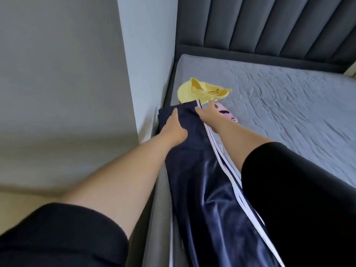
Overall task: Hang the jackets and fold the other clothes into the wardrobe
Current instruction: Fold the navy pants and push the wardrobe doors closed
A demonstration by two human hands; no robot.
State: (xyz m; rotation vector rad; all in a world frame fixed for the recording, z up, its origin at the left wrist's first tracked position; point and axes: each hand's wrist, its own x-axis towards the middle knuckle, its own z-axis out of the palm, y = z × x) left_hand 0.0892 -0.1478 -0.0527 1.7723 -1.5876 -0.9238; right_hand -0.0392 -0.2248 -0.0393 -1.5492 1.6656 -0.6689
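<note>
While both arms reach forward over the bed, the navy track pants (208, 189) with white side stripes lie stretched out along the left edge of the grey mattress (279, 112), running from near the camera up toward the wall corner. Left hand (173, 130) lies on top of the far end of the pants, fingers mostly straight and pressing the fabric flat, looks like the waistband end but can't say for sure. Right hand (204, 109) is at the same end on the striped side, fingers spread and touching the edge of the cloth, with the fingertips reaching just past it. Not really pinching anything as far as I can tell.

Just beyond the pants sits a crumpled yellow garment (200, 91), touching or slightly tucked under the navy fabric. Right beside the right hand there's a pink thing (227, 113) with a dark print on the mattress, partly hidden by the wrist. Dark padded headboard (269, 26) runs across the back, and a pale wall (146, 54) stands on the left. Both sleeves are black.
</note>
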